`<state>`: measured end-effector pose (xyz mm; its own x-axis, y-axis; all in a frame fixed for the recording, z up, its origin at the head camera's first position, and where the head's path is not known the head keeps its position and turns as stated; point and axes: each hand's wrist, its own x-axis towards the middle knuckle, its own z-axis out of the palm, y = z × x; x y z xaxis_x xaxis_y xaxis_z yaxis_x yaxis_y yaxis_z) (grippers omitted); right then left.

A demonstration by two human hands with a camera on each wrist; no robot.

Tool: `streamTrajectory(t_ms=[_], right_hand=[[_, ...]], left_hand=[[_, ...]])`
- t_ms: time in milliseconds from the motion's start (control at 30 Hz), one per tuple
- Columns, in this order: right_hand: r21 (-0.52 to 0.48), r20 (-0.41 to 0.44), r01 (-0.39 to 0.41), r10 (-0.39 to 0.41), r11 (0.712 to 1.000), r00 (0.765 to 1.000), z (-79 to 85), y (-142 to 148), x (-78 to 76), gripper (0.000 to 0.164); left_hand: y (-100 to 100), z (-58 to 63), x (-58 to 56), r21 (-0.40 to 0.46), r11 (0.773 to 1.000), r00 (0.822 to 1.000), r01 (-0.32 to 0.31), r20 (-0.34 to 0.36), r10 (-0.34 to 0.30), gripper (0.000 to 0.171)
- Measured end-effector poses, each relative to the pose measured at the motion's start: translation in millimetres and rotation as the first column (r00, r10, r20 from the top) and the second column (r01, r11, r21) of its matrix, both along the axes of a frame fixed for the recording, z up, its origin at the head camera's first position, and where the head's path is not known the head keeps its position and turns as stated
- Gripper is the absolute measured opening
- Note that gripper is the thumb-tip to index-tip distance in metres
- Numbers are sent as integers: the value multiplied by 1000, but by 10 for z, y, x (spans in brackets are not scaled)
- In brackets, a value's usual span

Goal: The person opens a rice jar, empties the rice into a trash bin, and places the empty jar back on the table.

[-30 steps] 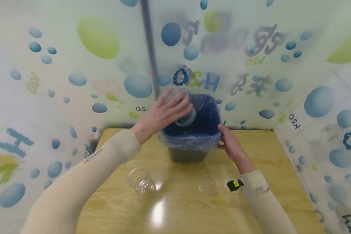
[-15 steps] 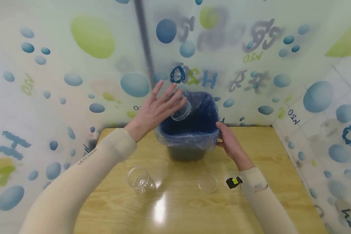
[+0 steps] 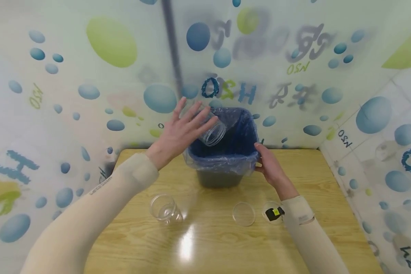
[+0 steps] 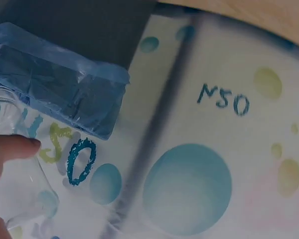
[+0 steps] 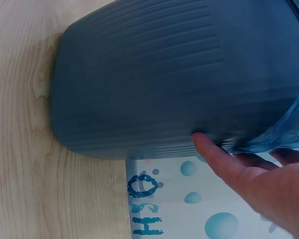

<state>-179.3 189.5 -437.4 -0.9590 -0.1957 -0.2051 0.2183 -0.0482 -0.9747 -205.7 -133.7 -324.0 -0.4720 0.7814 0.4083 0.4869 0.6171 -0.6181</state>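
My left hand (image 3: 181,133) holds a clear jar (image 3: 215,135), tilted with its mouth towards the bin. In the left wrist view the thumb (image 4: 20,148) lies against the jar's side (image 4: 32,194); the other fingers are mostly out of that view. Below the jar stands a dark grey bin (image 3: 219,179) with a blue plastic liner (image 3: 222,163) folded over its rim. My right hand (image 3: 273,169) grips the bin's right side near the rim. In the right wrist view one finger (image 5: 214,154) presses on the bin's ribbed wall (image 5: 139,89).
A second clear jar (image 3: 166,211) stands on the wooden table (image 3: 215,243) at the left front. Two round clear lids lie near the right forearm: a plain lid (image 3: 244,214) and one beneath a small black piece (image 3: 272,214) with a yellow mark. A patterned wall (image 3: 130,87) rises behind.
The jar has tipped slightly in my left hand, and that hand has shifted a little left over the bin. My right hand keeps its place on the bin.
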Motion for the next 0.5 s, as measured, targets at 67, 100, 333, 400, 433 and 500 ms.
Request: streamTrajectory(t_ms=[67, 100, 333, 400, 433, 500], right_hand=[[-3, 3, 1, -1, 1000, 1000, 0, -3, 4, 73], [-3, 6, 2, -2, 1000, 1000, 3, -5, 5, 73], [-13, 21, 15, -15, 1000, 1000, 39, -9, 21, 76], [-18, 20, 15, -14, 1000, 1000, 44, -14, 23, 77], [-21, 19, 14, -13, 1000, 1000, 46, -19, 23, 77], [-22, 20, 12, -11, 1000, 1000, 46, -28, 23, 77]], left_hand=[[-43, -18, 30, 151, 988, 998, 8, 68, -18, 78], [-62, -33, 49, 225, 974, 995, 3, 94, -25, 79], [-169, -187, 247, 582, 812, 983, -40, 171, -74, 93], [-186, -226, 317, 643, 763, 975, -62, 204, -93, 96], [-192, -246, 350, 670, 739, 971, -71, 215, -102, 98], [-200, -284, 423, 717, 692, 966, -88, 232, -118, 101]])
